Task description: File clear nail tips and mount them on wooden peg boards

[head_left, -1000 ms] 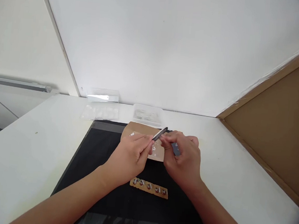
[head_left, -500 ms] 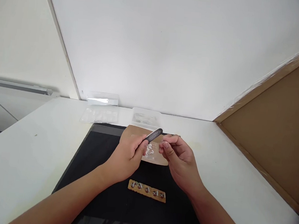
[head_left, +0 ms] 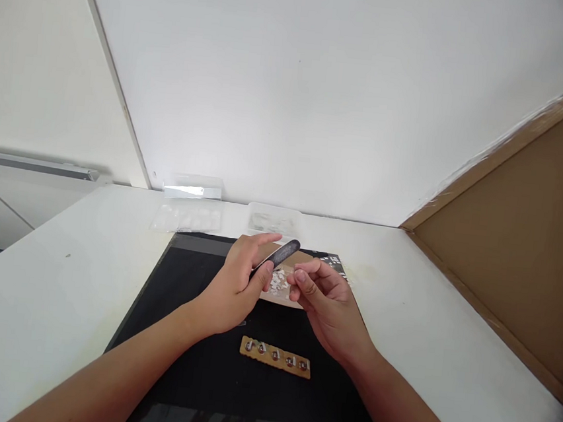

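Observation:
My left hand (head_left: 239,280) is closed around a nail file (head_left: 284,254), whose dark, rounded end points up and to the right. Its index finger stretches out above the file. To the right, my right hand (head_left: 320,294) pinches thumb and fingertips together close to the file's end; anything held there is too small to make out. Small white pieces (head_left: 279,281) lie between my hands on a brown sheet (head_left: 283,301), which my hands partly cover. Nearer to me lies a narrow wooden strip (head_left: 275,358) bearing several round mounts with small pale pieces.
A black mat (head_left: 194,289) covers the middle of the white table (head_left: 430,318). Behind it are an open clear case (head_left: 189,212) and a clear box (head_left: 273,220). White bits (head_left: 332,262) sit at the mat's far right corner. A brown panel (head_left: 519,227) stands on the right.
Both hands have shifted slightly left. My left index finger has lifted and straightened off the file. The white bits at the mat's far right corner have come into view.

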The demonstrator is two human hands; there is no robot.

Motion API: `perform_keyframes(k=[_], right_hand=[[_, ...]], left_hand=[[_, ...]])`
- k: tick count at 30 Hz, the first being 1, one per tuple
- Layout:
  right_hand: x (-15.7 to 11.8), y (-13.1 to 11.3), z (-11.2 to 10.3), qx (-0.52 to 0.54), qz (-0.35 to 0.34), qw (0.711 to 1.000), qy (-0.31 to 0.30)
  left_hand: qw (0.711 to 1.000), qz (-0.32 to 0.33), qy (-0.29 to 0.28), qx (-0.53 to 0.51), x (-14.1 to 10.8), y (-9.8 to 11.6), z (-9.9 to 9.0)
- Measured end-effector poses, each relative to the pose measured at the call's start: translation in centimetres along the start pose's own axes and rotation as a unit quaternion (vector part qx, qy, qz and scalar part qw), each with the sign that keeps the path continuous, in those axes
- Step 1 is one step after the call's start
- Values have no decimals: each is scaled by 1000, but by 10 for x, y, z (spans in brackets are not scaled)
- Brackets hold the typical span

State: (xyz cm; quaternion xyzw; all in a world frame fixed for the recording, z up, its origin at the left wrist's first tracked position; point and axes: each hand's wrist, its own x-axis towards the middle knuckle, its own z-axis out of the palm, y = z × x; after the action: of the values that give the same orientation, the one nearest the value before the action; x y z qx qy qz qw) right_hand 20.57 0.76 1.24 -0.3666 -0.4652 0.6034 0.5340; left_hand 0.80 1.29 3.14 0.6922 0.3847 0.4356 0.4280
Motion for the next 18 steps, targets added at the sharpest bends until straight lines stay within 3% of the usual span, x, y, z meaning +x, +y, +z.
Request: perform_keyframes(k=[6, 18], right_hand=[[-4, 1, 3, -6, 3, 1000, -15], [-6, -1, 3, -50, -32, 998, -26]], left_hand=[[984, -87, -100, -118, 1, -2, -4], [988, -89, -85, -96, 5, 1, -8]])
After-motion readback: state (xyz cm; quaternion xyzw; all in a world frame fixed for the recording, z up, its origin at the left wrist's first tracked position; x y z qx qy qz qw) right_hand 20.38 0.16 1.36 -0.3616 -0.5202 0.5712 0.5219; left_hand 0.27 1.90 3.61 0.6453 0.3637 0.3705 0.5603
